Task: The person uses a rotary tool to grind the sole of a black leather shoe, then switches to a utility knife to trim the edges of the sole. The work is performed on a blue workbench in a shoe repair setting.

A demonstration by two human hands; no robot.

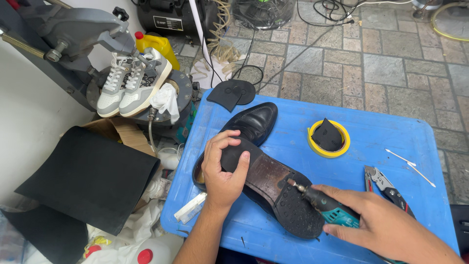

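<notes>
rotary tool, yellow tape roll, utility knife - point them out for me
rotary tool [326,206], head view, on its dark body ahead of the right hand.
yellow tape roll [313,145], head view, on its left rim.
utility knife [381,181], head view, on its metal body.

the upturned black leather dress shoe shows a worn, matt brown leather sole, scuffed and dull, with a textured black rubber forepart and a smooth matt rubber heel piece under the left hand. the second black leather shoe beneath looks softly glossy. the right hand grips a teal and black plastic rotary tool with a shiny metal tip. the blue plastic tabletop is smooth, slightly scratched. the yellow tape roll looks glossy; the large black rubber sheet is flat matt.
</notes>
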